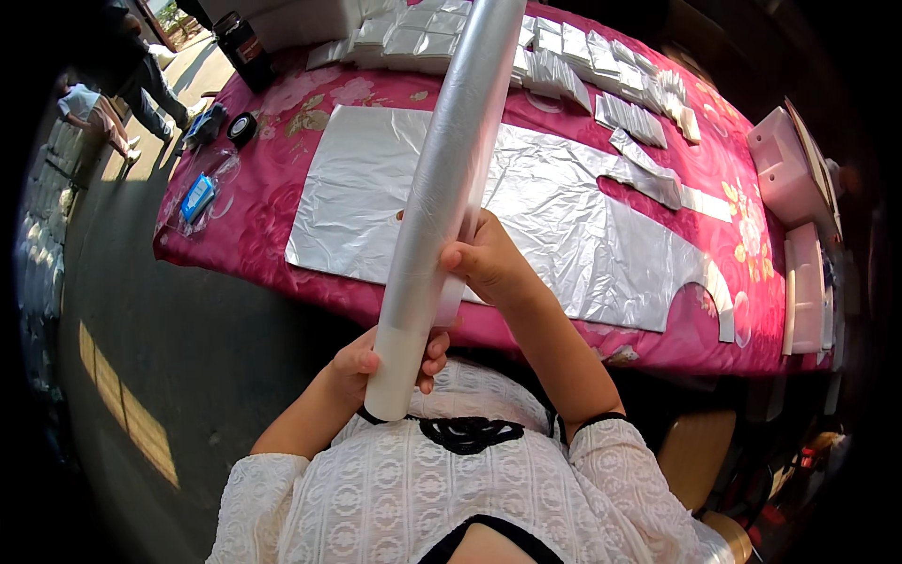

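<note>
the step in hand looks like handling a roll of translucent plastic film (442, 179) – it seems to be held up and steadied in the air rather than laid to use. the roll slants from low between the hands to well beyond them, above the vest-handled plastic bag (564, 244) spread flat on the pink floral tablecloth (244, 221). the next move, as i judge it, calls for the lower grip to bear the weight while the upper one guides the tilt or frees the loose film edge, without letting the long far end swing down onto the bag.

the left hand (351, 369) is curled round the lower end, close to the body, thumb on the near left side and fingertips showing round the right. the right hand (484, 263) is closed on the roll higher up, from its right side; the thumb presses the front, and the other fingers are mostly hidden behind. both elbows are bent, the right forearm angling in toward the middle. past the hands lie folded plastic bundles (423, 42).
</note>
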### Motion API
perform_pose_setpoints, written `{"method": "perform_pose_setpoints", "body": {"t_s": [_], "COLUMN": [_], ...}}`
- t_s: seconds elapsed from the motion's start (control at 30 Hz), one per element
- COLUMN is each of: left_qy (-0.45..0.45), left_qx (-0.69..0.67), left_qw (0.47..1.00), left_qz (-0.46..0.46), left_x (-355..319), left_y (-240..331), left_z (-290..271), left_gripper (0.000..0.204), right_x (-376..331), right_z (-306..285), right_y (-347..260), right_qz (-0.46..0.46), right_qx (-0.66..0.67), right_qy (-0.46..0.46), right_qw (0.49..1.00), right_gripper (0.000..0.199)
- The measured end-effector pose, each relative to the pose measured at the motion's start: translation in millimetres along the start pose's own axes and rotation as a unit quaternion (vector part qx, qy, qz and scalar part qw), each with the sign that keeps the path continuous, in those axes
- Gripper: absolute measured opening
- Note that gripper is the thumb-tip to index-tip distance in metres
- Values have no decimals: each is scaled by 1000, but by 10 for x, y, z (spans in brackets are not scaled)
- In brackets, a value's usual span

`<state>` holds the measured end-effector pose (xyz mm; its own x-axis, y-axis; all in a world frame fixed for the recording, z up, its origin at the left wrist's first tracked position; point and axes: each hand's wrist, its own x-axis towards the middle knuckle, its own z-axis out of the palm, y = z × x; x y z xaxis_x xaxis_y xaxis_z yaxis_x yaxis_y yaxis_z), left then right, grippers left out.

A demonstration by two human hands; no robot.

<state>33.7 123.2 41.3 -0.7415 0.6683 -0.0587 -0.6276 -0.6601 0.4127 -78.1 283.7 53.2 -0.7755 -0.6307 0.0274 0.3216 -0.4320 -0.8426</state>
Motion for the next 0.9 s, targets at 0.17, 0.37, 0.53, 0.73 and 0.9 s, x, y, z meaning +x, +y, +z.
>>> {"method": "perform_pose_setpoints", "body": {"t_s": [0.17,0.37,0.53,0.73,0.9], "left_qy": [-158,82,272,289,288], "left_qx": [-195,246,416,336,315], "left_qw": [964,966,867,876,876], "left_qz": [-89,-12,-40,-191,-225], "left_x": [-3,119,185,-129,-248], "left_y": [-156,129,5,-6,-11], "left_z": [-534,-335,-393,-599,-753], "left_gripper": [91,67,47,32,28], "right_x": [-163,-355,-368,-514,-345], "right_z": [-23,13,-149,-596,-1243], "right_y": [15,185,630,333,16], "right_qz": [-29,44,70,144,76], "right_qx": [-15,-207,-264,-241,-297], "right_qy": [-12,113,149,235,305], "right_qw": [999,971,950,931,902], "right_gripper": [73,45,49,52,41]}}
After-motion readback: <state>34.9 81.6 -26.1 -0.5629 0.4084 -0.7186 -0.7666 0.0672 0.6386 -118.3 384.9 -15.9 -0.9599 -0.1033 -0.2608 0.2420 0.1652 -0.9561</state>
